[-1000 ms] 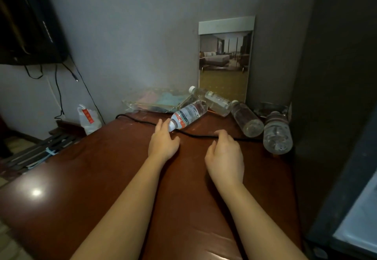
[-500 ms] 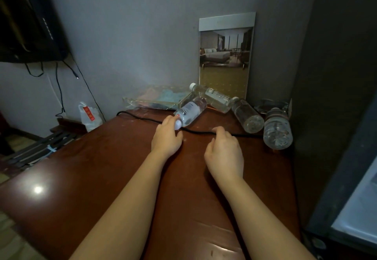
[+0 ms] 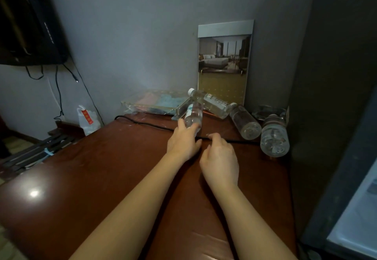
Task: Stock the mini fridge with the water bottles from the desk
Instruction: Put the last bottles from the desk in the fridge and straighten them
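Several clear water bottles lie at the back right of the brown desk (image 3: 102, 178). My left hand (image 3: 183, 141) is closed around the near end of one labelled bottle (image 3: 192, 115), its far end pointing away from me. Behind it lies another labelled bottle (image 3: 212, 102) with a white cap. Two more bottles (image 3: 244, 124) (image 3: 274, 135) lie to the right, bottoms toward me. My right hand (image 3: 221, 162) rests on the desk beside the left, fingers curled, holding nothing. The mini fridge (image 3: 357, 208) shows at the lower right edge, its inside pale.
A black cable (image 3: 146, 124) runs across the desk under my hands. A clear packet of coloured items (image 3: 155, 101) lies at the back. A framed room picture (image 3: 223, 64) leans on the wall. A dark cabinet side (image 3: 326, 76) bounds the desk on the right.
My left hand has closed on the labelled bottle and swung it so its cap end is hidden in the hand. My right hand has drifted slightly left, closer to the left hand.
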